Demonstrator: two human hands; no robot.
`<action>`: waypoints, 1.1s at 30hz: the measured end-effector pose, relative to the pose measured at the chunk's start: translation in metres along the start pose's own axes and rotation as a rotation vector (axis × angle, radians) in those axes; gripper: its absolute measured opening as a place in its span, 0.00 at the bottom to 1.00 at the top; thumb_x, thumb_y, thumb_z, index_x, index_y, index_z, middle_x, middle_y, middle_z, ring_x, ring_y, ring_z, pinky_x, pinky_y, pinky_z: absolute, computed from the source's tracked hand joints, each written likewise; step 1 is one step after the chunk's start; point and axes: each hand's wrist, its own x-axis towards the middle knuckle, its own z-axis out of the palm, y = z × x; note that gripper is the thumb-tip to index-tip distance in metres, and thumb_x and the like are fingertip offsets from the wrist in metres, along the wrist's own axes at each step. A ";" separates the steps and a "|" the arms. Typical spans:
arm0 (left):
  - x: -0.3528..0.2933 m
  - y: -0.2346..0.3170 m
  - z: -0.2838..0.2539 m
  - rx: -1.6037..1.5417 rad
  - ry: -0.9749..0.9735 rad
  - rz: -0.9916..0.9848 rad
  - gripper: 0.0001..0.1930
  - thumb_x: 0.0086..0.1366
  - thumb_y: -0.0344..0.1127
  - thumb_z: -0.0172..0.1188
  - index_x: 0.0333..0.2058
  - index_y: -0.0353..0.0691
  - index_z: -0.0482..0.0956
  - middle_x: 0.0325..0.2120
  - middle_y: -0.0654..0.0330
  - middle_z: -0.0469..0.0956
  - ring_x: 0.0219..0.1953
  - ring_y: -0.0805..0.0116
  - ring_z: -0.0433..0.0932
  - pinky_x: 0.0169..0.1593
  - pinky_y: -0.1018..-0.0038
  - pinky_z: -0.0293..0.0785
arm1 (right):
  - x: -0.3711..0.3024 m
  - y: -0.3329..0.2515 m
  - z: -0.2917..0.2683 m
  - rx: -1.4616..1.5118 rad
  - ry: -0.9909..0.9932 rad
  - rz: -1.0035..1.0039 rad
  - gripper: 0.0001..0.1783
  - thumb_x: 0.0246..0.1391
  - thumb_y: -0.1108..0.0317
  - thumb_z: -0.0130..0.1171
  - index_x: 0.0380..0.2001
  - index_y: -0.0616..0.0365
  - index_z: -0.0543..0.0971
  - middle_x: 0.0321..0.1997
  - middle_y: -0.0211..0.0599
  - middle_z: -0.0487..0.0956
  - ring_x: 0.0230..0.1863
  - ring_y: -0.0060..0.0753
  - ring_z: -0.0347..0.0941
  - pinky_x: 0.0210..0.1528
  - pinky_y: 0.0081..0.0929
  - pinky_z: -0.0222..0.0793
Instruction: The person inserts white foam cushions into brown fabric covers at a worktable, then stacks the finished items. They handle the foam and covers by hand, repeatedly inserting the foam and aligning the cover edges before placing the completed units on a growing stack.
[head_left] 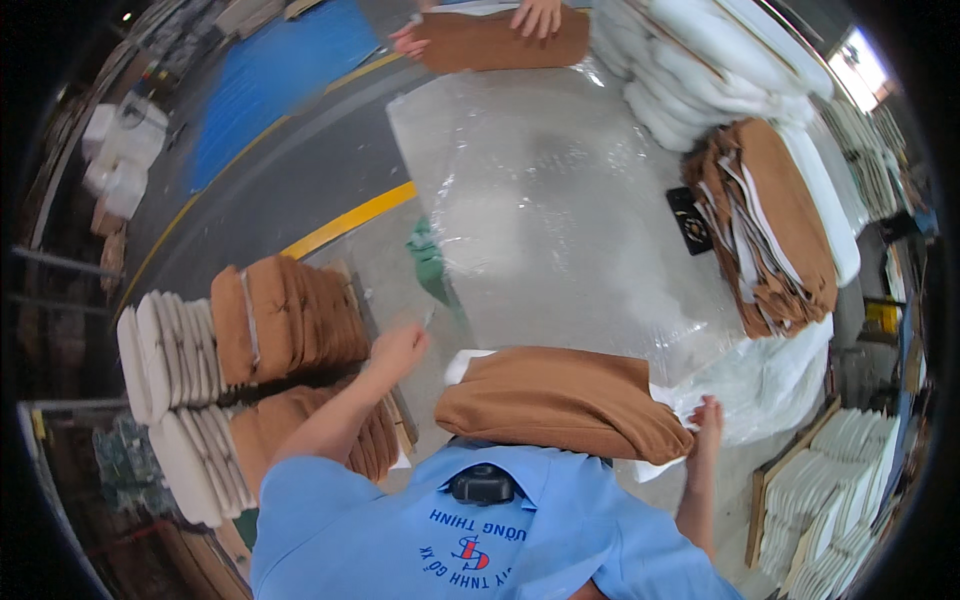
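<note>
Brown cushion: the near brown cushion (560,402) lay along the near edge of the bench (570,230), just before the blue shirt (400,525), probably so both its ends stayed within reach.
Left grip: the left hand (398,350) was raised off the cushion's left end, fingers curled together and seemingly pinching a thin pale sliver (430,314).
Right grip: the right hand (706,425) stood at the cushion's right end, perhaps steadying it; whether it pinched the fabric or only touched it, I could not tell.
Bench film: clear wrap covered the top, likely keeping the fabric clean.
Brown cover pile: folded covers (790,215) sat on the right side, presumably to be handy, beside a black object (690,220).
Left stacks: brown cushions (290,320) and cream cushions (165,350) stood in rows, apparently to save room; the left arm hid part of the lower brown row.
Hard to make out: the sliver was blurred, the cushion's underside hidden, and the co-worker (540,18) opposite mostly cut off.
</note>
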 end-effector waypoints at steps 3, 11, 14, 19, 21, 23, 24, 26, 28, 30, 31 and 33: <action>-0.086 -0.040 0.048 -0.137 -0.425 -0.273 0.18 0.69 0.50 0.62 0.50 0.46 0.87 0.43 0.51 0.88 0.48 0.49 0.86 0.53 0.54 0.79 | -0.065 -0.095 0.045 -0.459 -0.666 -0.643 0.36 0.57 0.53 0.72 0.65 0.56 0.74 0.60 0.41 0.77 0.62 0.44 0.74 0.63 0.41 0.70; -0.049 0.052 0.124 -0.832 -0.371 0.041 0.24 0.70 0.39 0.68 0.62 0.39 0.77 0.58 0.52 0.81 0.59 0.59 0.79 0.62 0.63 0.75 | -0.143 -0.127 0.130 -1.256 -0.897 -0.966 0.48 0.47 0.52 0.78 0.69 0.56 0.71 0.57 0.53 0.80 0.59 0.57 0.77 0.60 0.48 0.75; -0.022 0.109 0.104 -1.172 -0.275 0.083 0.25 0.71 0.37 0.68 0.63 0.38 0.75 0.59 0.53 0.79 0.60 0.60 0.78 0.62 0.65 0.75 | -0.127 -0.145 0.115 -1.076 -0.815 -1.016 0.43 0.49 0.56 0.78 0.66 0.60 0.74 0.51 0.56 0.84 0.51 0.54 0.83 0.54 0.41 0.80; 0.018 0.221 0.043 -1.622 -0.261 0.321 0.12 0.78 0.36 0.59 0.54 0.38 0.77 0.46 0.63 0.80 0.50 0.73 0.76 0.56 0.70 0.74 | -0.117 -0.158 0.067 -0.412 -0.684 -0.619 0.29 0.58 0.64 0.75 0.59 0.66 0.79 0.50 0.38 0.86 0.51 0.27 0.82 0.54 0.30 0.77; 0.034 0.253 0.026 -1.546 -0.288 0.417 0.11 0.78 0.38 0.59 0.51 0.38 0.79 0.44 0.65 0.80 0.48 0.75 0.76 0.54 0.72 0.73 | -0.120 -0.153 0.052 -0.120 -0.649 -0.579 0.26 0.61 0.63 0.74 0.57 0.68 0.80 0.52 0.32 0.85 0.51 0.24 0.79 0.55 0.29 0.76; 0.038 0.296 0.016 -1.445 -0.295 0.436 0.10 0.78 0.39 0.59 0.46 0.37 0.81 0.38 0.66 0.80 0.43 0.76 0.75 0.50 0.73 0.72 | -0.121 -0.134 0.037 0.006 -0.522 -0.553 0.27 0.61 0.63 0.74 0.58 0.67 0.80 0.52 0.34 0.85 0.51 0.24 0.79 0.55 0.28 0.75; 0.042 0.315 0.013 -1.340 -0.237 0.445 0.11 0.78 0.39 0.59 0.45 0.36 0.81 0.36 0.65 0.80 0.42 0.76 0.75 0.49 0.73 0.72 | -0.121 -0.124 0.030 0.075 -0.458 -0.533 0.28 0.60 0.63 0.74 0.58 0.67 0.79 0.52 0.35 0.85 0.50 0.24 0.79 0.55 0.27 0.75; 0.042 0.352 0.019 -1.120 -0.133 0.454 0.11 0.78 0.39 0.59 0.43 0.36 0.82 0.34 0.64 0.80 0.41 0.75 0.74 0.48 0.72 0.72 | -0.134 -0.101 0.030 0.233 -0.337 -0.541 0.26 0.61 0.63 0.74 0.57 0.67 0.79 0.52 0.35 0.85 0.50 0.24 0.79 0.55 0.27 0.75; 0.064 0.373 0.023 -1.054 -0.083 0.498 0.12 0.77 0.38 0.59 0.41 0.34 0.81 0.34 0.60 0.82 0.39 0.70 0.77 0.47 0.68 0.73 | -0.139 -0.090 0.048 0.371 -0.279 -0.563 0.26 0.61 0.64 0.74 0.56 0.67 0.79 0.52 0.35 0.85 0.51 0.25 0.79 0.55 0.27 0.75; 0.087 0.388 0.027 -0.984 -0.021 0.530 0.12 0.76 0.38 0.58 0.40 0.33 0.81 0.34 0.57 0.84 0.38 0.65 0.79 0.46 0.64 0.75 | -0.145 -0.080 0.067 0.489 -0.217 -0.572 0.24 0.62 0.66 0.72 0.56 0.67 0.79 0.52 0.36 0.85 0.51 0.25 0.79 0.56 0.28 0.75; 0.087 0.399 0.039 -1.027 -0.059 0.564 0.10 0.75 0.36 0.60 0.37 0.34 0.80 0.33 0.57 0.83 0.36 0.67 0.79 0.43 0.65 0.75 | -0.150 -0.070 0.070 0.555 -0.161 -0.555 0.23 0.62 0.67 0.72 0.56 0.67 0.79 0.52 0.36 0.85 0.51 0.26 0.79 0.56 0.28 0.75; 0.086 0.417 0.059 -1.072 -0.182 0.610 0.04 0.73 0.31 0.63 0.41 0.38 0.79 0.32 0.60 0.82 0.35 0.72 0.78 0.41 0.71 0.74 | -0.159 -0.058 0.077 0.622 -0.064 -0.516 0.25 0.63 0.70 0.70 0.60 0.67 0.76 0.54 0.38 0.84 0.53 0.27 0.79 0.57 0.30 0.76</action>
